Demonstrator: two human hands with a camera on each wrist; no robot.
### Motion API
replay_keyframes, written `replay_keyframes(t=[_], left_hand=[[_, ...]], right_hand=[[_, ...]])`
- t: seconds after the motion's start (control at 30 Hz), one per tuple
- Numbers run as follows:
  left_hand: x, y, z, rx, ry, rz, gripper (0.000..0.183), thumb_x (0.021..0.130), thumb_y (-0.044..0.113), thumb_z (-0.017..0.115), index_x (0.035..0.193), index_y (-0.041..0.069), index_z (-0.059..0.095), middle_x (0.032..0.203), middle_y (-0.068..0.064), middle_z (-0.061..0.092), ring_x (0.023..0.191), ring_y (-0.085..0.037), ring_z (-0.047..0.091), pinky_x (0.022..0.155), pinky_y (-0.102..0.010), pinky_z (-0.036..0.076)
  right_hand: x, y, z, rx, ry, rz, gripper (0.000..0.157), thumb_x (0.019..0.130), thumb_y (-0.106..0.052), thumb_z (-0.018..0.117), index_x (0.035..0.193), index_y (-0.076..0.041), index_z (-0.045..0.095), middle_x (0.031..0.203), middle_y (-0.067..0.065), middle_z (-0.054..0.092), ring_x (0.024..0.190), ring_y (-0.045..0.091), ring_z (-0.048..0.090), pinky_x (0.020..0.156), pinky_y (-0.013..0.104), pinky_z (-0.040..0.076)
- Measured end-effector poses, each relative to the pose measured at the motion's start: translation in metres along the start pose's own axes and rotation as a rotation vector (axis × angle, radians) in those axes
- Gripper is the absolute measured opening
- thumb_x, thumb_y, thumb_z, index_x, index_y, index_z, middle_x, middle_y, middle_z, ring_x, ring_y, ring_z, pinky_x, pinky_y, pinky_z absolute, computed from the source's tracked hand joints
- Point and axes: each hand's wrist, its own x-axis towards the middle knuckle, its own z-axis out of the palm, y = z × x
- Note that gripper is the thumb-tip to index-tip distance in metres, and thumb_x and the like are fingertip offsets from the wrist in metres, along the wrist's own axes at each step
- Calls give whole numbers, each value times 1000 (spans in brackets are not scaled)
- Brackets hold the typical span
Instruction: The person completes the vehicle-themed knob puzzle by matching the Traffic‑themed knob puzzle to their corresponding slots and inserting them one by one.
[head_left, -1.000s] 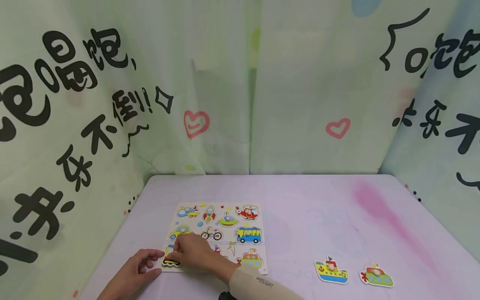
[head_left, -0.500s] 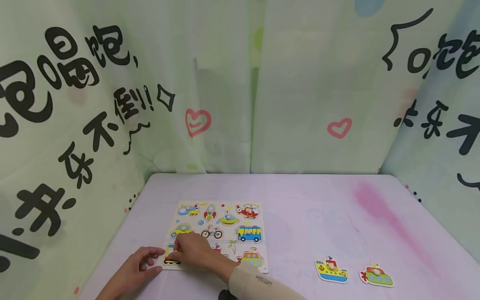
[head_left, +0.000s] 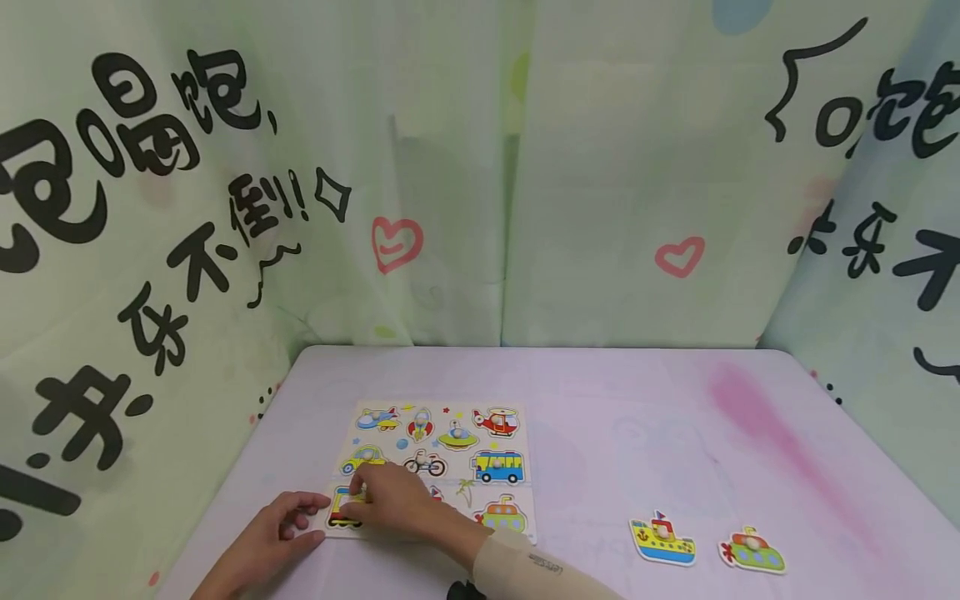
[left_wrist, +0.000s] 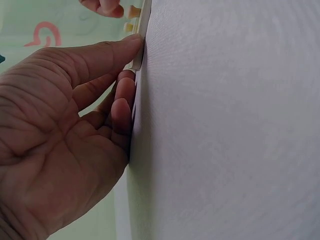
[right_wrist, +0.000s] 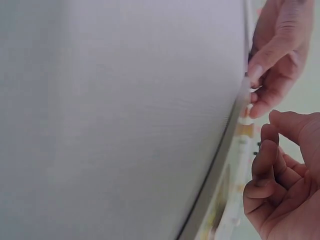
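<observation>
A peg puzzle board (head_left: 527, 496) with vehicle pictures lies left of centre in the head view. My left hand (head_left: 272, 533) pinches its near left corner between thumb and fingers, which shows closely in the left wrist view. Over the lower left picture, a train piece (head_left: 343, 507), hovers my right hand (head_left: 393, 498) with fingers bent. In the right wrist view the right thumb (right_wrist: 292, 122) and fingertips stand apart from the board's knobs, holding nothing. The right hand and forearm hide part of the bottom row. A green submarine picture (head_left: 504, 515) shows at the lower right.
Two loose pieces lie on the table to the right: a yellow and blue ship (head_left: 663, 540) and a green submarine (head_left: 752, 552). A printed curtain (head_left: 585, 183) surrounds the white table (head_left: 600, 433), which bears a pink smear.
The right hand has lifted slightly off the train piece, and more of the train shows. My left hand stays at the board's corner. The head view has shifted a little.
</observation>
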Motion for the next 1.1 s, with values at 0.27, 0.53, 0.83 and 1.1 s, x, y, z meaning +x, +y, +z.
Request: replay_keyframes(t=[0.27,0.53,0.83,1.1], left_hand=[[0,2,0,-3,5,-19,40,87,9,79,122,-3,64,103,-6,59,83,-2,47,71,-21,41],[0,5,0,-6,-8,-76,42,86,7,79,123,-5,63,103,-7,59,84,-3,46,71,-21,41],[1,8,0,-10,-1,-119,42,87,7,79,124,-4,63,104,-6,58,84,-5,46,72,-21,41],[4,10,3,52,24,-240,43,86,11,81,125,2,65,106,-1,60,89,-9,48,75,-21,43]], right_hand=[[-23,7,-14,114,12,-58,23,94,-34,74,103,-13,69,65,-13,54,57,-1,46,55,17,38],[-51,9,-24,180,8,-80,21,95,-34,73,104,-16,69,62,-15,52,56,-2,45,55,17,39],[-71,13,-33,252,-9,-121,20,95,-31,74,105,-15,69,63,-15,52,55,-3,47,55,15,41],[-80,29,-38,282,1,-129,20,95,-30,74,102,-12,69,62,-15,51,55,-4,46,57,15,40]])
